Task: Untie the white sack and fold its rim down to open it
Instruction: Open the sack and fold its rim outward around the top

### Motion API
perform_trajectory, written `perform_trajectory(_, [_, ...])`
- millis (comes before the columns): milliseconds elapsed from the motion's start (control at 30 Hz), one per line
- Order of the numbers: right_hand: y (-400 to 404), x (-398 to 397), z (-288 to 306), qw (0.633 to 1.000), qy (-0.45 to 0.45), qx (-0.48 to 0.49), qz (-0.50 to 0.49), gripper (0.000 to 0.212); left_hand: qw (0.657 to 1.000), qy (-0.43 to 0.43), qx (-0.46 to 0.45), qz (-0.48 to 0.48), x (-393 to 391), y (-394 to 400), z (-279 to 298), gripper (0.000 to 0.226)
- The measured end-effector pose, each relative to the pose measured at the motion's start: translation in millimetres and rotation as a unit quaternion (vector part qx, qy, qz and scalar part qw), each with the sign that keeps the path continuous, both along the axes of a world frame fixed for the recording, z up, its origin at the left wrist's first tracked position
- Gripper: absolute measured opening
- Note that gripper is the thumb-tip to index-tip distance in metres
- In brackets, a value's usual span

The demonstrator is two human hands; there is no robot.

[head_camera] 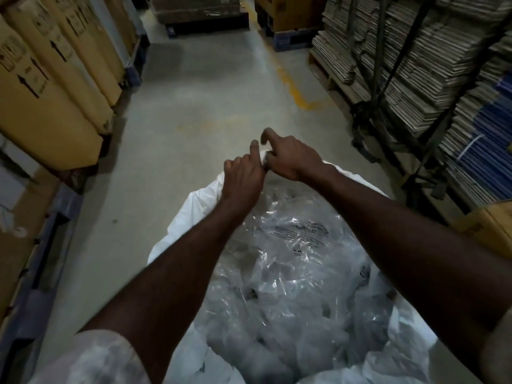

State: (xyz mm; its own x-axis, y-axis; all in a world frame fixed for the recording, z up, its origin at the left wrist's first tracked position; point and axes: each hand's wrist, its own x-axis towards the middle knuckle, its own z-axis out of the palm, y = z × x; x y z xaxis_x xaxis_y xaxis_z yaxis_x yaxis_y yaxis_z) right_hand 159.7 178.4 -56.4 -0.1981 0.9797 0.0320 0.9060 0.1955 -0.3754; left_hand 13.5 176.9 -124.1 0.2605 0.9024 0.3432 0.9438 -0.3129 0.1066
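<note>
White sack [177, 234] at lower centre of the frame, mouth open, filled with clear plastic bags [293, 273]. Left hand [243, 178] and right hand [293, 157] meet at the sack's far rim, just above centre, both with fingers curled around a bunched fold of white fabric. Cardboard cartons [47, 87] at upper left; flattened cardboard stacks [415, 65] at upper right.

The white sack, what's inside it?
The white sack is full of crumpled clear plastic bags, some with black print. Whatever lies beneath them is covered.
</note>
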Motion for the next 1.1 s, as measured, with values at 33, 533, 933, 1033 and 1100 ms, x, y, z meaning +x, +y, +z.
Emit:
perform_trajectory(33, [-3.0, -3.3, -2.8, 0.999, -0.039, 0.038, 0.001, 0.039, 0.998, -0.049, -0.031, -0.014, -0.8, 3.6, 2.0, 0.042])
perform_trajectory(533, [-61.0, 57.8, -32.3, 0.99, -0.061, 0.097, -0.079, 0.078, 0.991, 0.027, 0.051, -0.12, 48.5, -12.0, 9.3, 0.082])
perform_trajectory(933, [-83.0, 83.8, 1.0, 0.991, 0.07, 0.026, -0.11, 0.042, 0.986, -0.035, -0.096, -0.134, 91.5, 4.1, 9.2, 0.055])
perform_trajectory(1033, [-123.6, 75.4, -5.7, 0.978, -0.106, 0.099, -0.152, 0.062, 0.978, -0.034, -0.178, -0.102, 93.6, 15.4, 22.8, 0.038])
perform_trajectory(1100, [-151.6, 81.8, -16.5, 0.972, -0.104, 0.084, -0.194, 0.068, 0.966, -0.046, -0.241, -0.084, 94.3, 24.8, 31.3, 0.032])
